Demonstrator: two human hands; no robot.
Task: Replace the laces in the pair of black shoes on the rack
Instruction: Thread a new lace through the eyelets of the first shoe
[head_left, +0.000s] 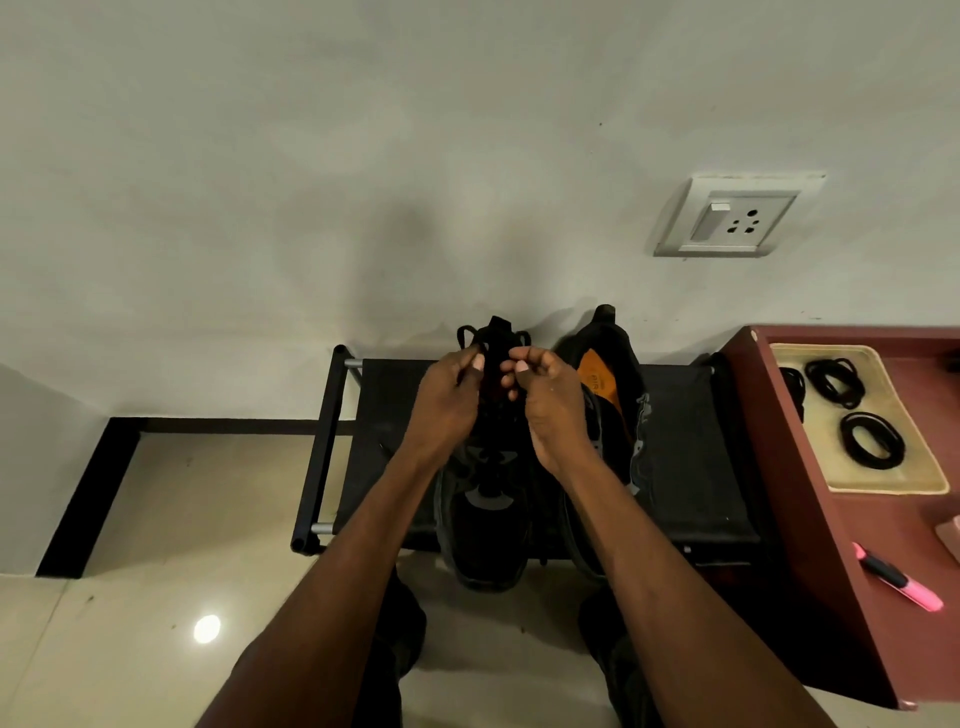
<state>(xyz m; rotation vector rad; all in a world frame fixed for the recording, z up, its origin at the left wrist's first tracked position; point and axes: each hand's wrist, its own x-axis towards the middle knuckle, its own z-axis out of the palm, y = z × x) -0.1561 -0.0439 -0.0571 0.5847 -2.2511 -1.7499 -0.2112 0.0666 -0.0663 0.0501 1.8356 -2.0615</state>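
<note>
Two lace ends (521, 339) are pinched at the tongue of the left shoe (485, 519) on the rack (680, 467) by the left hand (451, 400) and right hand (548, 410), and the bow could be slackened if tension is lost.

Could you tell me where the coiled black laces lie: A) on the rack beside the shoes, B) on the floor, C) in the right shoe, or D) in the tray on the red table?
D: the coils sit inside the beige tray on the red table.
</note>
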